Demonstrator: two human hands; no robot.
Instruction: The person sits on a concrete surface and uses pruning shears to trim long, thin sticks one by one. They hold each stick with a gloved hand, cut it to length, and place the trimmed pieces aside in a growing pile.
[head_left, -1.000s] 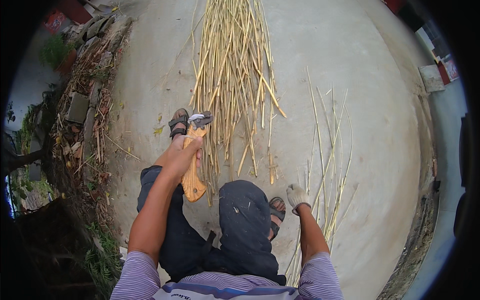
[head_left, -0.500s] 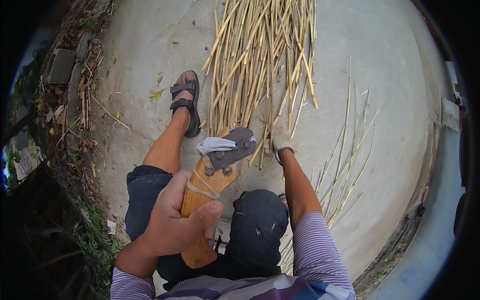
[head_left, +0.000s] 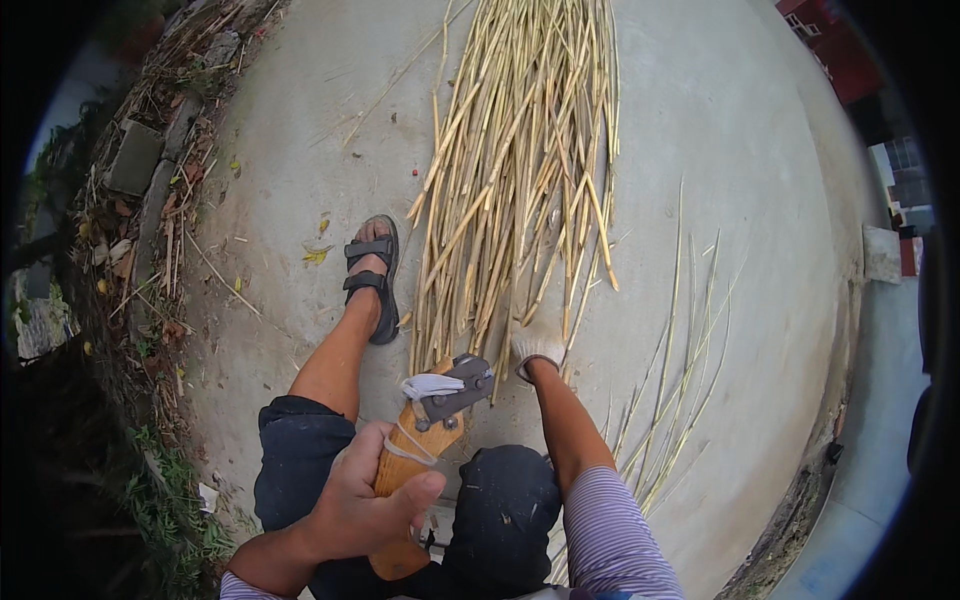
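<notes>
My left hand (head_left: 370,495) is wrapped around a wooden-handled hand tool (head_left: 420,440). The tool's head carries a dark metal plate with several bolts, a strip of pale cloth, and a string around the handle. It tilts away from me, above my knees. In a pale, dirty glove, my right hand (head_left: 538,345) reaches down to the near ends of a large pile of tan stalks (head_left: 500,200) on the ground. Its fingers blend into the stalks and the ground, so whether it grips one is unclear.
Several thin greenish stalks (head_left: 675,390) lie apart on the concrete (head_left: 750,200) to the right. My left foot in a black sandal (head_left: 372,280) stands beside the pile. Leaf litter, a block (head_left: 133,158) and green plants (head_left: 180,500) line the left edge.
The view has shifted, so the pile shows more fully. My right hand has moved slightly left relative to the stalk ends. The tool stays in my left hand.
</notes>
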